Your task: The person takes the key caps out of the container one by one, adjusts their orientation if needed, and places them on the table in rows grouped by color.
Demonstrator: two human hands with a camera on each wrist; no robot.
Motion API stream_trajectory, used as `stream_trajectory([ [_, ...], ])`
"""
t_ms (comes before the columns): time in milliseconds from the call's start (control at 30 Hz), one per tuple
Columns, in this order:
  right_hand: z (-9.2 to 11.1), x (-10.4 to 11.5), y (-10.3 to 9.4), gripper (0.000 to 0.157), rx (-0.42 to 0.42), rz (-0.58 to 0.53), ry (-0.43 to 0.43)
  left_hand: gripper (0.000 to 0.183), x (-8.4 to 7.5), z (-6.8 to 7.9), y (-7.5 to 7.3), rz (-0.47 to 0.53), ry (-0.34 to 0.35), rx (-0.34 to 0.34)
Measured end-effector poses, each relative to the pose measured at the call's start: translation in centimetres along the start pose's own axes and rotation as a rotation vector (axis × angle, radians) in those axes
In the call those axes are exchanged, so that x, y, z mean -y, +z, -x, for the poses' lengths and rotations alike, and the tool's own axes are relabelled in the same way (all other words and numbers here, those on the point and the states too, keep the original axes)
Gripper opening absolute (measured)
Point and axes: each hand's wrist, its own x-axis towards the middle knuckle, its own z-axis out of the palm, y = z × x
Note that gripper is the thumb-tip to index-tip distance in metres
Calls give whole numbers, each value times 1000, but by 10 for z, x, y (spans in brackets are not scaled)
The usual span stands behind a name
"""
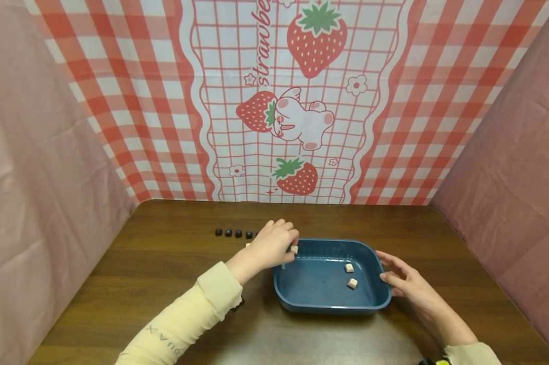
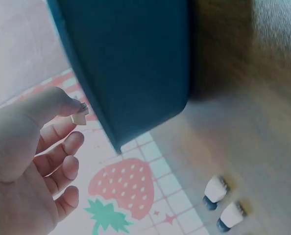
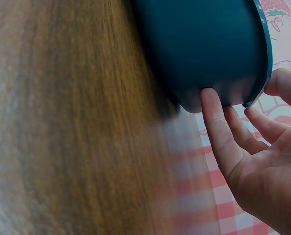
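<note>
My left hand (image 1: pixel 270 247) is over the left edge of a blue plastic container (image 1: pixel 333 308), pinching a small cream keycap (image 1: pixel 294 249) between thumb and finger. The left wrist view shows this keycap (image 2: pixel 80 116) at the thumb tip, with the other fingers loosely curled. Inside the container, toward its right side, lie two cream keycaps, a rear keycap (image 1: pixel 349 268) and a front keycap (image 1: pixel 353 284). At the container's right end my right hand (image 1: pixel 408 286) grips the rim and wall. In the right wrist view its fingers (image 3: pixel 214 112) press against the outer wall.
Behind and left of the left hand, a row of black keycaps (image 1: pixel 239 233) stands on the wooden table (image 1: pixel 165 253). A cream keycap (image 1: pixel 248 245) shows partly beside the left wrist. A checked strawberry cloth (image 1: pixel 379 126) hangs at the back, with pink cloth on both sides.
</note>
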Motion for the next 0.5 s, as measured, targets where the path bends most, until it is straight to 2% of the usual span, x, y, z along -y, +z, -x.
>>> stream_trajectory([
  [500, 1, 1, -1, 62, 5, -3, 26, 16, 27, 17, -18, -25, -24, -46],
])
